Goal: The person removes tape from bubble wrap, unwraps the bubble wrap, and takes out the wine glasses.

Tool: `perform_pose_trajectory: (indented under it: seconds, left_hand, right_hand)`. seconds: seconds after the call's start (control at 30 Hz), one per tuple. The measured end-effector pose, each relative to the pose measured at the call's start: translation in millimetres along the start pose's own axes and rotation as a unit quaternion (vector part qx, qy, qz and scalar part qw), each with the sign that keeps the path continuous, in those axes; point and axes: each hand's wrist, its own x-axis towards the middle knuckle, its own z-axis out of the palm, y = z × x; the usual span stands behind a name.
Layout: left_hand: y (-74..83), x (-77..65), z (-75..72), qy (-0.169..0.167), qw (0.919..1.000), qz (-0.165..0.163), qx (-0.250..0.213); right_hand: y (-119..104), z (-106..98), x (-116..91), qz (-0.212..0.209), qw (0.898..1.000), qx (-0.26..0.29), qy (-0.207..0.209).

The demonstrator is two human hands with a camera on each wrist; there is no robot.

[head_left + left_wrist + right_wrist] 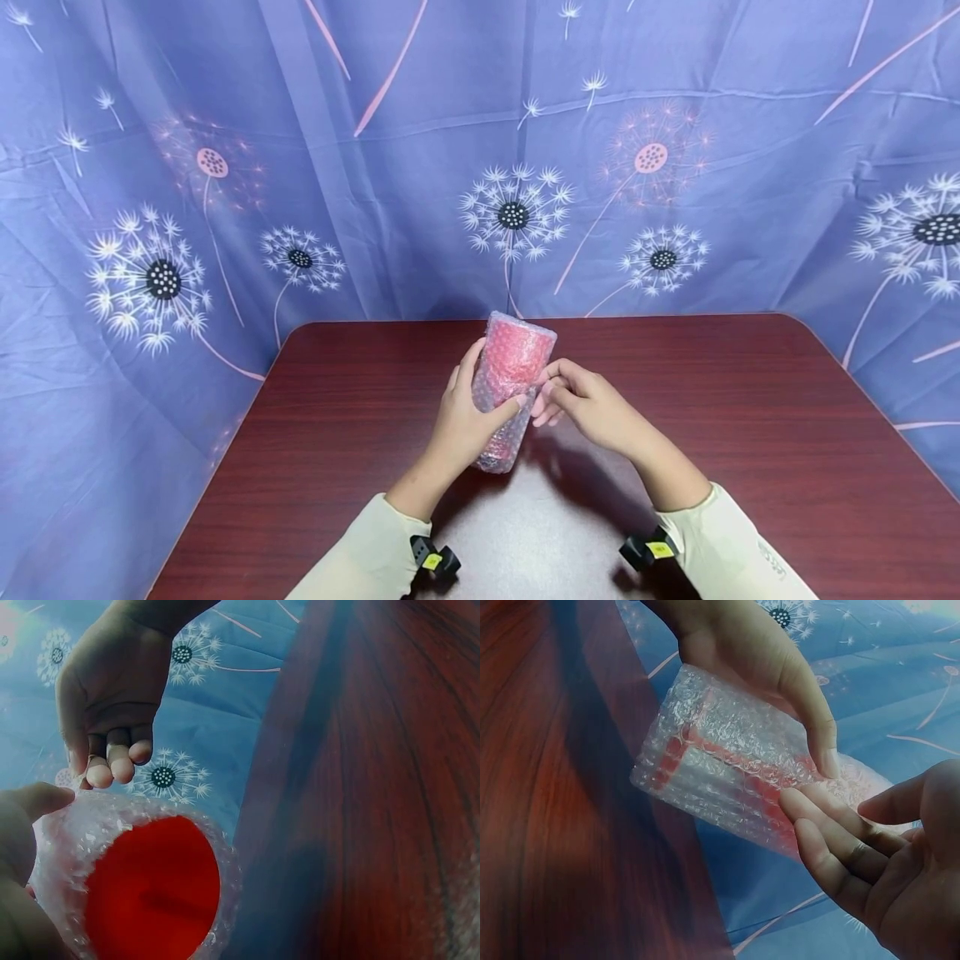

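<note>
A long red package (517,354) wrapped in clear bubble wrap (727,727) is held tilted above the table. My left hand (462,417) grips it from the left side, thumb across its front. At the package's right edge, my right hand (585,404) pinches the wrap between thumb and forefinger, its other fingers half curled. The left wrist view shows a smooth, rounded red end (154,889) framed by the wrap, and the right thumb and forefinger meeting close to the left thumb. What lies under the wrap elsewhere is blurred by the bubbles.
The dark red wooden table (337,400) has rounded far corners. Behind and beside it hangs a blue cloth (420,208) printed with dandelions. Black wrist cameras (446,562) sit at both sleeve cuffs.
</note>
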Motion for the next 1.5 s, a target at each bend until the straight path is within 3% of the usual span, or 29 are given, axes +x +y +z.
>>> perform_pose_trajectory:
  seconds: [0.27, 0.5, 0.67, 1.03, 1.27, 1.5]
  left_hand:
    - [-2.1, 1.3, 0.5, 0.025, 0.9995, 0.017, 0.0]
    - [-1.3, 1.6, 0.4, 0.033, 0.9993, 0.018, 0.001]
    - [-1.8, 1.5, 1.0, 0.035, 0.9991, 0.024, 0.005]
    - [0.0, -1.3, 2.2, 0.026, 0.9993, 0.026, 0.005]
    - [1.4, -0.9, 2.6, 0.014, 0.9995, 0.025, 0.01]
    - [0.9, -0.6, 2.2, -0.019, 0.9997, 0.005, 0.017]
  right_hand:
    - [0.7, -0.5, 0.6, 0.002, 1.0, 0.007, 0.0]
    - [0.7, -1.2, 0.0, 0.002, 0.998, -0.044, 0.035]
    - [2.1, -1.3, 0.9, 0.004, 0.999, -0.042, 0.034]
    - [0.3, -1.0, 0.4, 0.011, 0.993, -0.11, 0.044]
    - [-0.2, -2.0, 0.2, 0.01, 0.994, -0.103, 0.036]
    - [0.4, -2.0, 0.7, 0.007, 0.995, -0.096, 0.037]
